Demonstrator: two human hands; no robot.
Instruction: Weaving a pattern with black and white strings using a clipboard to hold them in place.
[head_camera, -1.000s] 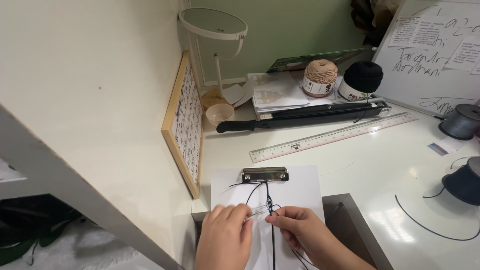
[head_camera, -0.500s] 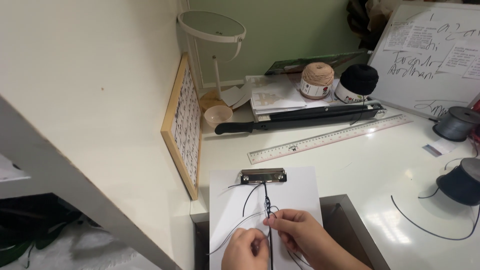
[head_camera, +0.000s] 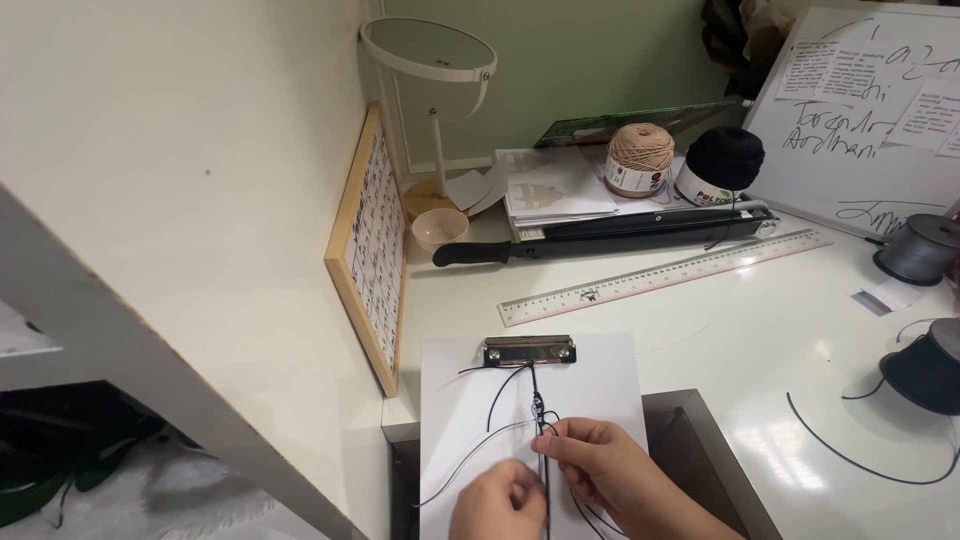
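A white clipboard (head_camera: 600, 375) lies at the table's near edge, its metal clip (head_camera: 529, 350) clamping several black cords (head_camera: 535, 395) that run down toward me with small knots. My left hand (head_camera: 500, 503) pinches a cord strand low on the board, near the bottom of the view. My right hand (head_camera: 600, 465) sits just right of it, fingertips closed on the knotted cords below the last knot. A loose strand (head_camera: 470, 465) curves out to the left across the board.
A clear ruler (head_camera: 665, 277) and a black paper trimmer (head_camera: 610, 230) lie beyond the clipboard. Beige yarn (head_camera: 640, 158) and black yarn (head_camera: 722, 162) stand behind. Cord spools (head_camera: 925, 365) sit right, a whiteboard (head_camera: 870, 110) leans back right, a framed board (head_camera: 368, 245) and mirror (head_camera: 428, 50) left.
Both hands slid down and toward me along the cords; the left hand moved from the board's left side to just under the knots. The view shifted slightly.
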